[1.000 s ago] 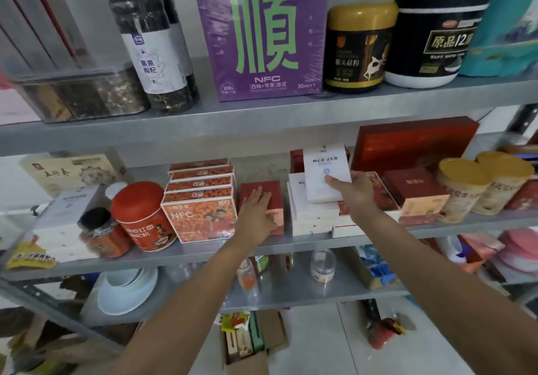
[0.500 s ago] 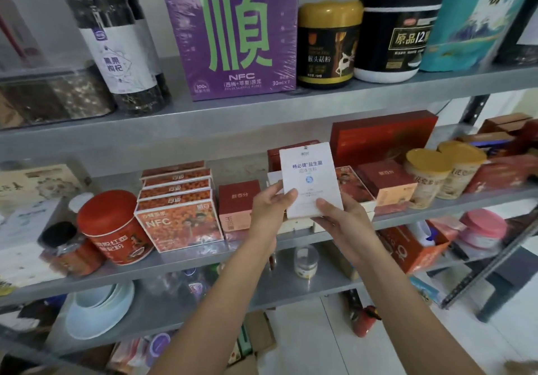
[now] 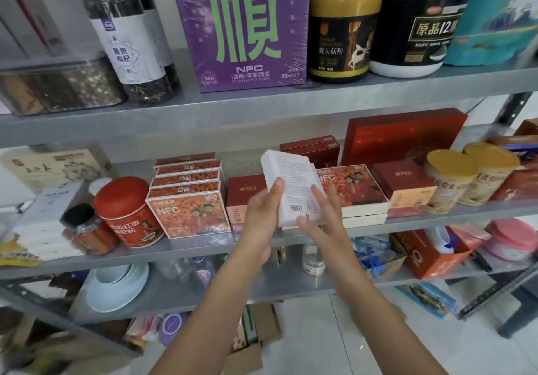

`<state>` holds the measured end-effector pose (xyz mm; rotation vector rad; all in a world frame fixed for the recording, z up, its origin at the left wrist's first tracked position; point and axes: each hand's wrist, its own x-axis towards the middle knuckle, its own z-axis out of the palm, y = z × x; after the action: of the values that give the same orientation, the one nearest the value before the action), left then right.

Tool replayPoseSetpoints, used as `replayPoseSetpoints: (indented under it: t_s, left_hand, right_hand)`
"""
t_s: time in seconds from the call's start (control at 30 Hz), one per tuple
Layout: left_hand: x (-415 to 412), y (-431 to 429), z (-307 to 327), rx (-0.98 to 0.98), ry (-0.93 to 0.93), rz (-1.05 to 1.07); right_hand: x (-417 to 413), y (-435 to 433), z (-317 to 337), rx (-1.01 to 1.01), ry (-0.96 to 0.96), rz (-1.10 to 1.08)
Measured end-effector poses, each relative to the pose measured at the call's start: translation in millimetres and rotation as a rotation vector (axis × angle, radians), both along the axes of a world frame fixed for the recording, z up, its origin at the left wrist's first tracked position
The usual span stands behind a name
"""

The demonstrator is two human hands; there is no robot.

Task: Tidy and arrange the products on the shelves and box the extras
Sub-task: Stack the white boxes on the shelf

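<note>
White box (image 3: 291, 182) is now showing its barcode back, flipped since earlier. Left hand (image 3: 260, 211) fingers gripping its left edge, right hand (image 3: 324, 226) fingers pinching the lower corner. Suggest squaring it before restacking on the shelf (image 3: 189, 246) behind the fingers.

1. Took the left hand (image 3: 259, 214) off the small red box (image 3: 244, 197) and brought it onto the white box (image 3: 291, 182), gripping its left edge.
2. Drew the white box back from the middle shelf (image 3: 203, 246), with the right hand (image 3: 323, 223) shifted to its lower right side.
3. Flipped the white box since half a second ago: front with the blue logo turned away, back with fine print and barcode toward the camera.
4. Tilted it, top leaning left.
</note>
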<state>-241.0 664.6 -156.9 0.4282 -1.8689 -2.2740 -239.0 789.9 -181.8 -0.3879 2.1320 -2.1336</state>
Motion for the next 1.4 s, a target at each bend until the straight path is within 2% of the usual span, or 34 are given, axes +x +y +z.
replayPoseSetpoints:
  t_s: [0.1,0.17,0.23,0.27,0.33,0.4,0.47,0.53,0.63,0.7,0.8,0.9,0.97,1.03,1.13,1.2,1.27,1.4]
  left_hand:
    - [3.6,-5.1,-3.7,0.006,-0.019,-0.017]
    - [3.7,-6.8,-4.7,0.004,-0.017,-0.022]
    - [3.7,-5.2,-4.1,-0.071,0.000,0.022]
    - [3.5,-4.2,-5.7,-0.173,-0.002,0.069]
    - [4.3,-2.1,-11.9,-0.430,0.013,0.179]
    - [7.8,2.1,-13.6,-0.495,0.091,0.193]
    - [10.0,6.6,-12.3,-0.433,0.167,0.041]
    - [11.5,7.6,-8.5,-0.286,0.148,-0.112]
    - [10.2,0.5,-7.1,-0.098,0.074,-0.170]
    - [7.0,-7.5,-8.6,-0.054,0.006,-0.115]
    - [1.6,-19.7,-14.4,-0.007,-0.078,-0.028]
    - [-3.1,-30.3,-20.2,0.045,-0.114,0.042]
    - [-7.7,-38.3,-22.6,0.006,-0.135,0.146]
    - [-12.4,-45.4,-26.0,-0.163,-0.114,0.218]
    - [-15.8,-53.6,-36.5,-0.575,-0.031,0.151]
    - [-19.0,-58.8,-42.7,-0.880,-0.105,0.087]
    - [-22.4,-64.6,-48.3,-1.136,-0.255,0.088]
    - [-26.0,-62.6,-47.4,-1.402,-0.380,0.064]
  right_hand:
    - [-9.3,7.1,-1.8,-0.271,-0.402,-0.107]
    - [-12.8,10.4,-3.0,-0.388,-0.490,-0.030]
    - [-13.2,10.1,-4.5,-0.444,-0.470,-0.056]
    - [-13.3,8.3,-4.5,-0.448,-0.444,-0.118]
    - [-15.0,3.3,-4.0,-0.372,-0.352,-0.283]
    - [-16.7,-1.5,-1.4,-0.272,-0.214,-0.411]
    - [-16.3,-3.9,2.1,-0.184,-0.035,-0.430]
    - [-16.0,-6.6,4.7,-0.136,0.083,-0.288]
    - [-15.6,-14.4,8.4,-0.110,0.000,0.096]
    - [-16.3,-20.0,6.2,-0.071,-0.066,0.200]
    - [-19.7,-26.3,-0.7,-0.087,-0.141,0.106]
    - [-27.8,-27.7,-9.1,0.022,-0.157,0.006]
    - [-32.2,-29.1,-14.3,0.066,-0.123,0.000]
    - [-36.4,-28.9,-18.5,0.222,0.032,-0.084]
    - [-52.1,-26.5,-24.2,0.559,0.250,-0.267]
    - [-65.9,-24.1,-26.8,0.715,0.212,-0.326]
    - [-78.5,-21.8,-28.4,0.774,0.122,-0.351]
    - [-94.2,-17.0,-33.8,0.817,-0.021,-0.339]
